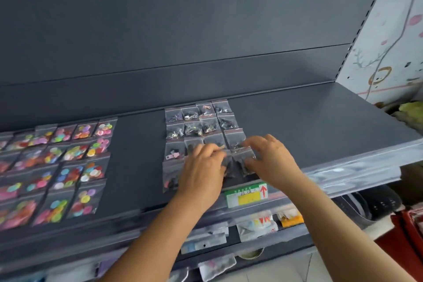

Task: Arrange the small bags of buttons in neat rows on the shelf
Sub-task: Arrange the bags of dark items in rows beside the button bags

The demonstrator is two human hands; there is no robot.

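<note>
Both hands, the left hand (201,167) and right hand (270,158), each pinch a small clear bag of dark buttons (242,160) at the front of the shelf (297,117); light, limp and slippery, it seems best taken by its edges.

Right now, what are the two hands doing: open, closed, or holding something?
Left hand: fingers pinch a small bag of dark buttons in the front row.
Right hand: fingers curled on the neighbouring bag.
</note>
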